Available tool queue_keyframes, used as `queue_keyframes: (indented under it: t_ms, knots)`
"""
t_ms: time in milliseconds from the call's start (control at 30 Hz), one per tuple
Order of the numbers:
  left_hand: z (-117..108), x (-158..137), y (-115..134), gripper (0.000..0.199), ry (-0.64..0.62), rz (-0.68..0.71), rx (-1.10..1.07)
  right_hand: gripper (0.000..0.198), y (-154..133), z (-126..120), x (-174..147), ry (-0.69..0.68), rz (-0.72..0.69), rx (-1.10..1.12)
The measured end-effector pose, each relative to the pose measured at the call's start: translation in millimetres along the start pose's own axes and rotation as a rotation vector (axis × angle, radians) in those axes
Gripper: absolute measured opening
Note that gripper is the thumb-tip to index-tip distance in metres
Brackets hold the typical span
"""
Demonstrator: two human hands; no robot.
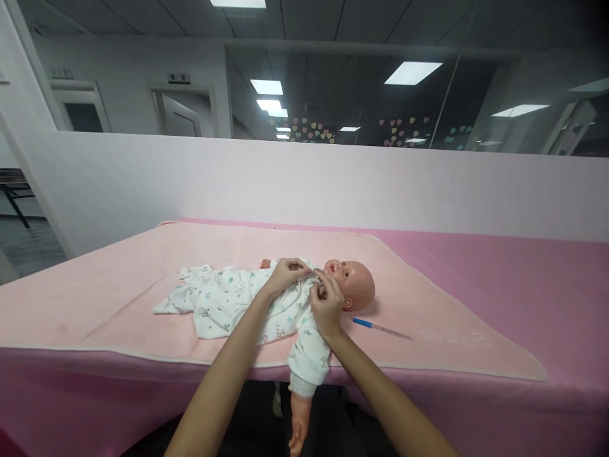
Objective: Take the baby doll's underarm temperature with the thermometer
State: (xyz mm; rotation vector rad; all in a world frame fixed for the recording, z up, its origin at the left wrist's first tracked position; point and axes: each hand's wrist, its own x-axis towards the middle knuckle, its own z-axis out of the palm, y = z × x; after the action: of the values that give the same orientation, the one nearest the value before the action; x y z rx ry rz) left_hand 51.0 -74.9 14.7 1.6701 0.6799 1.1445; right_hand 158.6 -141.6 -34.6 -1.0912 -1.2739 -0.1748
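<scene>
A baby doll (361, 282) lies on its back with its head to the right. It wears a white printed baby outfit (223, 292) with small green and grey figures. My left hand (288, 274) is closed at the outfit's neckline, its fingers pinching the cloth near the doll's chin. Right beside it, my right hand (327, 304) is also closed on the neckline, fingertips almost meeting the left ones. What exactly sits between the fingertips is too small to make out. One doll arm (299, 419) hangs over the table's front edge.
A thermometer-like stick with a blue end (362, 322) lies right of the doll's head. A peach blanket (118, 273) spreads under the doll, over a pink table cover (523, 279). Behind stands a low white wall (309, 184) with glass above it.
</scene>
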Motion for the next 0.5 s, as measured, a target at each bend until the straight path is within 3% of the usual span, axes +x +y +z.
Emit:
queue_keyframes:
  t_ms: [133,500]
  knots:
    - [1.4,-2.7,1.7,0.028,-0.129,0.032,0.152,0.027,-1.5,0.3,1.8,0.05,-0.009,0.039]
    - [-2.0,-2.6,4.7,0.034,-0.183,-0.004,0.166,0.022,1.7,0.3,3.4,0.022,-0.02,0.063]
